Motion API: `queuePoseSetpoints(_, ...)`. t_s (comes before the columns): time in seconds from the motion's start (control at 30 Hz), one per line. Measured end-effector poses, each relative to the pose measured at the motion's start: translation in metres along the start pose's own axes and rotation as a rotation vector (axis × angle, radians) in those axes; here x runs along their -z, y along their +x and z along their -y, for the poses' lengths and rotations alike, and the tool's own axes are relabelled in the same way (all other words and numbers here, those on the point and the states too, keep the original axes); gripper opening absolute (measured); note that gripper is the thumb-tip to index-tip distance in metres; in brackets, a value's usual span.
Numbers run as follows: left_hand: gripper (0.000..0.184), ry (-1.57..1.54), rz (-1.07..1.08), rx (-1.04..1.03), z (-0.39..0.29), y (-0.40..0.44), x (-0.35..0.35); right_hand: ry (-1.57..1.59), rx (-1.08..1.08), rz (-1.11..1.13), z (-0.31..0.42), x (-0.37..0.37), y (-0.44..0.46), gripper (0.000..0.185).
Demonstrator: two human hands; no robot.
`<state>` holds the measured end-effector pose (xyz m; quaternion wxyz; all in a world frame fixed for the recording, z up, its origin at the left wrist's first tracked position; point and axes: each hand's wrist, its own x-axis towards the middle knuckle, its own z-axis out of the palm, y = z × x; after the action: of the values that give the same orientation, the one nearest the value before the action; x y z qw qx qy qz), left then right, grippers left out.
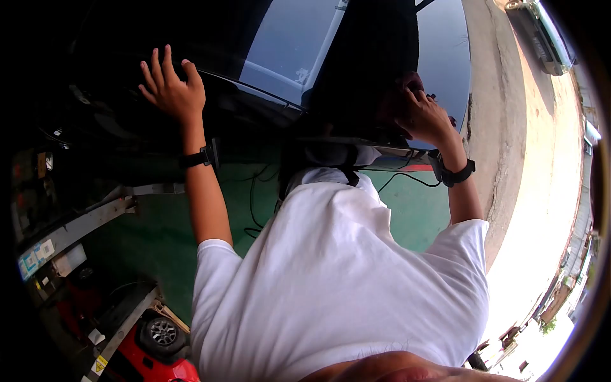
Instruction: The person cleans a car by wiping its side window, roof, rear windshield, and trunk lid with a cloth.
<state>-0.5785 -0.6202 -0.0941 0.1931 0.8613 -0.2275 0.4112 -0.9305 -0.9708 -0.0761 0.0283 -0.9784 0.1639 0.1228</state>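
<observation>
A glossy black car panel [363, 70] stretches in front of me and mirrors the sky and a building. My left hand [173, 90] has its fingers spread over the dark bodywork on the left; whether the whole palm touches is unclear. On the right, my right hand [428, 119] is closed on a dark maroon cloth [412, 81], held against the panel near its right edge. My fingers and the shadow hide part of the cloth. Each wrist wears a black band.
Black cables [254, 197] lie on the green floor [159, 235] below the car. Metal shelving [76, 232] and a red machine with a wheel [162, 331] stand at lower left. Sunlit concrete [503, 121] runs along the right, where another vehicle [544, 38] is parked.
</observation>
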Motion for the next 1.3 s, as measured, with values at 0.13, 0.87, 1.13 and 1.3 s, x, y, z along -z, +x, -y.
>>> queuePoseSetpoints(0.13, 0.045, 0.008, -0.001, -0.008, 0.001, -0.001, 0.001, 0.206, 0.068, 0.170, 0.019, 0.012, 0.004, 0.068)
queuePoseSetpoints(0.87, 0.045, 0.021, 0.025, 0.021, -0.003, 0.000, 0.004, -0.048, 0.154, 0.085, -0.018, 0.025, 0.185, 0.077)
queuePoseSetpoints(1.13, 0.045, 0.004, 0.020, 0.027, -0.003, 0.000, 0.005, 0.118, 0.261, -0.308, -0.024, 0.031, 0.202, 0.042)
queuePoseSetpoints(1.3, 0.045, -0.001, 0.033, 0.023, -0.003, 0.000, 0.005, -0.373, 0.668, -0.468, -0.134, 0.016, 0.216, 0.030)
